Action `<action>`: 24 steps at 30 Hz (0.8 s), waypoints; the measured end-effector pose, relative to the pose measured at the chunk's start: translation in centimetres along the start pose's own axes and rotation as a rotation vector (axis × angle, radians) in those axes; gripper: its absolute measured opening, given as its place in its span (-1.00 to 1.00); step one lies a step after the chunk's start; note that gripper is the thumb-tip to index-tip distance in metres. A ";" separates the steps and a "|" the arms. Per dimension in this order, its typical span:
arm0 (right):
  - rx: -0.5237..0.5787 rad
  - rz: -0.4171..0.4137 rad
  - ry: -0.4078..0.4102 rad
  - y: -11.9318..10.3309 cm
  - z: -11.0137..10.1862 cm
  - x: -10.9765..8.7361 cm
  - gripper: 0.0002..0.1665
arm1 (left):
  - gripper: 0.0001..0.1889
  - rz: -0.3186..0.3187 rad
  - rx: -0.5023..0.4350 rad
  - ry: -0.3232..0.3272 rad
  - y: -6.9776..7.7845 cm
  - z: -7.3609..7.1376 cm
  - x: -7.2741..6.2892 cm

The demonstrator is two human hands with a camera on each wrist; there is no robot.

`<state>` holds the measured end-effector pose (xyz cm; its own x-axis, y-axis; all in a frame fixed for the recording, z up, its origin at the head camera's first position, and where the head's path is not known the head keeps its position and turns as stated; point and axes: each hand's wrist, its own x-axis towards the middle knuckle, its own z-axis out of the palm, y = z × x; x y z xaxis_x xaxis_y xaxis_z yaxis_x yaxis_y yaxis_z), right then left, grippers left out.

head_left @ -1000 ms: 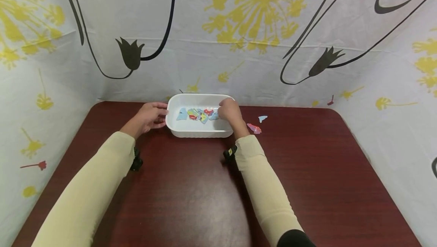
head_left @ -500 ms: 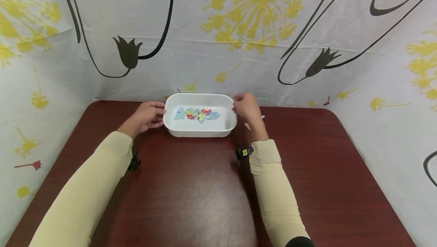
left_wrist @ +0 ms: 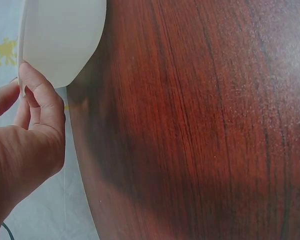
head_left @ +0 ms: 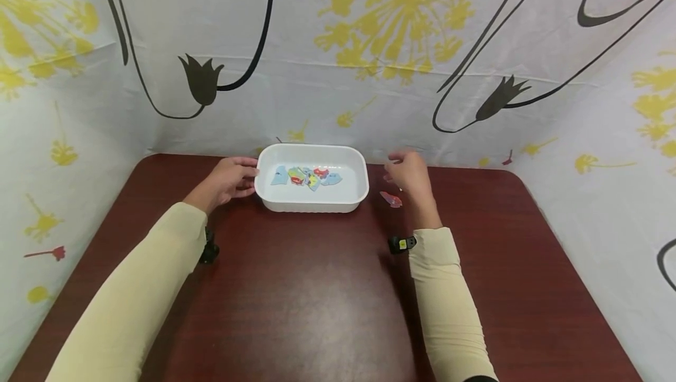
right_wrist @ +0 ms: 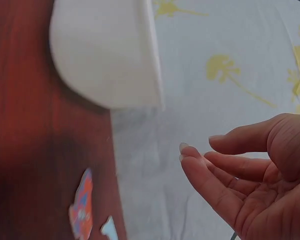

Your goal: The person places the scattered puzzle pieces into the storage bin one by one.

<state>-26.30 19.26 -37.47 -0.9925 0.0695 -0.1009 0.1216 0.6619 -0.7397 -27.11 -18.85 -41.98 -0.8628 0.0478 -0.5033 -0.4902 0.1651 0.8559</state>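
Observation:
A white plastic tub (head_left: 317, 207) stands at the back of the table with several flat, colourful cut-out pieces (head_left: 297, 176) lying in its middle. At its left end, my left hand (head_left: 230, 179) pinches the rim between thumb and fingers; the left wrist view shows the tub's rim (left_wrist: 22, 45) at the fingertips. My right hand (head_left: 411, 175) is in the air to the right of the tub, fingers loosely bent and holding nothing. Beneath it on the table lie a red-pink piece (head_left: 391, 199) and a light blue piece (right_wrist: 109, 228), the latter mostly hidden by the hand in the head view.
The dark red-brown wooden table (head_left: 296, 288) has its back edge right behind the tub. A white cloth (head_left: 296, 94) printed with yellow and dark flowers hangs behind and along both sides.
My right hand has come out of the tub, passed over its right rim and moved further right above the two loose pieces. The left hand has stayed at the tub's left end.

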 end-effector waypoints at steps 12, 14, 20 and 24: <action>-0.032 0.141 -0.048 3.9 -0.8 0.3 -0.50 | -0.54 0.000 -0.011 0.003 0.3 0.2 0.0; -0.066 0.154 -0.058 4.2 -0.8 0.3 -0.50 | -0.54 -0.002 -0.009 0.007 0.3 0.2 0.0; -0.207 0.129 -0.089 5.1 -0.3 0.1 -0.49 | -0.54 -0.006 -0.008 0.012 0.2 0.1 0.0; -0.180 0.145 -0.111 5.8 0.3 -0.1 -0.51 | -0.55 -0.008 -0.012 0.010 0.2 0.1 -0.1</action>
<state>-25.49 22.80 -41.94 -0.9559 0.0975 -0.2770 0.2478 0.7741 -0.5825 -27.11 -18.72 -41.80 -0.8598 0.0366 -0.5094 -0.4989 0.1532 0.8530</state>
